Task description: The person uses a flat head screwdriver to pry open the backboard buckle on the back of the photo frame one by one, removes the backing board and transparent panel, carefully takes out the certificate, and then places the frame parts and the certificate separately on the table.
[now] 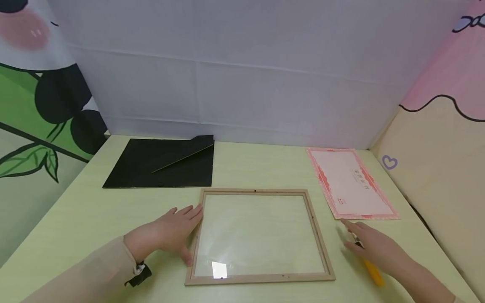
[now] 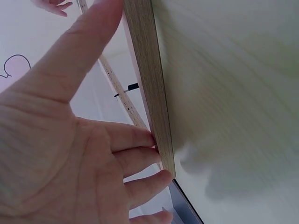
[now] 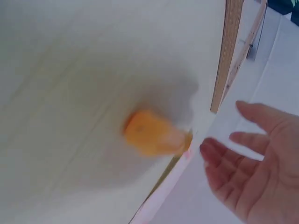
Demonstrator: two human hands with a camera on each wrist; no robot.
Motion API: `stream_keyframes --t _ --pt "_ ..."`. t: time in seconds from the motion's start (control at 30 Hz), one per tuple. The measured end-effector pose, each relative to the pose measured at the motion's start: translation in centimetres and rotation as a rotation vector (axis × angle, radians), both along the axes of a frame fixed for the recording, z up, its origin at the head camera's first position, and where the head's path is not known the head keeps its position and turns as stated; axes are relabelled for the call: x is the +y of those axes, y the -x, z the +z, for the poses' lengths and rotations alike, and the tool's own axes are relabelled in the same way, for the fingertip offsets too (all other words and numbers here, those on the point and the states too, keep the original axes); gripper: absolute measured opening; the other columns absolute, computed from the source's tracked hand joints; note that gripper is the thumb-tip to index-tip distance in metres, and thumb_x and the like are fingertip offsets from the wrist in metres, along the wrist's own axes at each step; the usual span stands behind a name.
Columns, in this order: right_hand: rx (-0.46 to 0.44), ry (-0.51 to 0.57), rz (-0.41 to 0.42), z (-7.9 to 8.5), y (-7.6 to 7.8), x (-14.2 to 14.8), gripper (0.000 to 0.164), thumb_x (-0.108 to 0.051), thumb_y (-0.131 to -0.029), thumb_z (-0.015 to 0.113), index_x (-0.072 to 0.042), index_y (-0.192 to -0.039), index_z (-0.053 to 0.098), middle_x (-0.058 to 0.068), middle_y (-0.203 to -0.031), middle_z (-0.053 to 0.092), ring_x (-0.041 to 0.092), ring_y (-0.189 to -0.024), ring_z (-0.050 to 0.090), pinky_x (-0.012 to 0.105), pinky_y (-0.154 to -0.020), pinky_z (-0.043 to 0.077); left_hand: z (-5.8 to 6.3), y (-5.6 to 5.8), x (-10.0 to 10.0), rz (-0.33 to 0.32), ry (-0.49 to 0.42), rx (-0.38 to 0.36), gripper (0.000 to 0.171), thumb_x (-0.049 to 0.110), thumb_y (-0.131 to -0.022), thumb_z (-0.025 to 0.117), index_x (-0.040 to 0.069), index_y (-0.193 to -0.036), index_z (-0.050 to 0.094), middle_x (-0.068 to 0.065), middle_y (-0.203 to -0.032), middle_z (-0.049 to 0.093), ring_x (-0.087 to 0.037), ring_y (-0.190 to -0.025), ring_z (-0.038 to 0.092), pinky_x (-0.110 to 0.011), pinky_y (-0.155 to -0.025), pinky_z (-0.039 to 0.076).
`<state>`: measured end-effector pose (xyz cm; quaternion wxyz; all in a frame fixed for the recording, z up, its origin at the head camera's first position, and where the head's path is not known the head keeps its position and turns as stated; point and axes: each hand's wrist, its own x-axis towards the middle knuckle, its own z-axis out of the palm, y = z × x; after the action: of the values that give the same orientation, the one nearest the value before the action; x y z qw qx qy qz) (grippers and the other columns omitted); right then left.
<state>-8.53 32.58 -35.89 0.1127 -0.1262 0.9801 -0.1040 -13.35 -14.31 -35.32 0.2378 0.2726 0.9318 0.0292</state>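
Note:
A wooden picture frame [image 1: 261, 279] with a clear pane lies flat in front of me. My left hand [image 1: 170, 231] rests against its left side, fingers spread and straight, the thumb lower down near the front corner. In the left wrist view the fingertips [image 2: 161, 179] meet the frame's wooden edge [image 2: 152, 79]. To the right, my right hand [image 1: 379, 248] hovers with loosely bent fingers over a yellow-handled tool [image 1: 373, 272], whose metal and black end is partly hidden by the hand. The tool's handle [image 3: 154, 133] looks blurred in the right wrist view, apart from the fingers.
A black backing board [image 1: 151, 160] with a slanted stand flap lies at the back left. At the back right is a pink-bordered certificate sheet [image 1: 352, 185], its near edge close to my right fingertips. A pale cloth wall [image 1: 242, 97] closes off the table's far side.

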Motion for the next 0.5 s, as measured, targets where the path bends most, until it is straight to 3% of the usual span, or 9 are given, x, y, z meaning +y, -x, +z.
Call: stream_keyframes --t 0.1,0.2,0.37,0.5 --pt "-0.050 0.111 0.076 -0.4 0.7 -1.9 0.059 -0.029 -0.085 0.067 0.001 -0.132 0.049 -0.001 -0.091 0.062 0.007 -0.070 0.054 0.028 -0.062 0.048 0.0 0.0 -0.1 -0.003 -0.007 -0.003 0.120 0.060 -0.056 0.079 -0.003 -0.144 0.027 -0.018 -0.152 0.018 -0.041 -0.136 0.018 -0.062 -0.104 0.019" --pt "-0.156 0.196 0.087 -0.9 1.1 -3.6 0.064 -0.032 -0.086 0.065 0.006 -0.133 0.045 -0.008 -0.074 0.056 0.003 -0.060 0.045 0.023 -0.055 0.041 0.0 0.0 -0.2 -0.001 -0.021 -0.017 0.117 0.066 -0.060 0.074 0.000 -0.145 0.028 -0.017 -0.153 0.016 -0.040 -0.137 0.016 -0.062 -0.104 0.019" --pt "-0.179 0.201 -0.010 -1.4 1.3 -5.1 0.072 -0.018 -0.082 0.071 0.010 -0.137 0.036 -0.007 -0.066 0.055 0.008 -0.056 0.045 0.024 -0.053 0.040 -0.1 -0.2 0.1 0.035 -0.106 -0.023 0.098 0.067 -0.073 0.062 0.001 -0.141 0.037 -0.021 -0.151 0.018 -0.041 -0.136 0.019 -0.059 -0.103 0.023" --pt "-0.188 0.221 -0.081 -1.5 1.5 -5.2 0.071 -0.010 -0.078 0.073 0.013 -0.134 0.036 -0.004 -0.069 0.056 0.012 -0.057 0.048 0.025 -0.053 0.041 -0.5 -0.5 0.3 0.106 -0.206 -0.056 0.089 0.061 -0.078 0.061 0.000 -0.140 0.040 -0.024 -0.151 0.016 -0.039 -0.135 0.024 -0.052 -0.104 0.028"
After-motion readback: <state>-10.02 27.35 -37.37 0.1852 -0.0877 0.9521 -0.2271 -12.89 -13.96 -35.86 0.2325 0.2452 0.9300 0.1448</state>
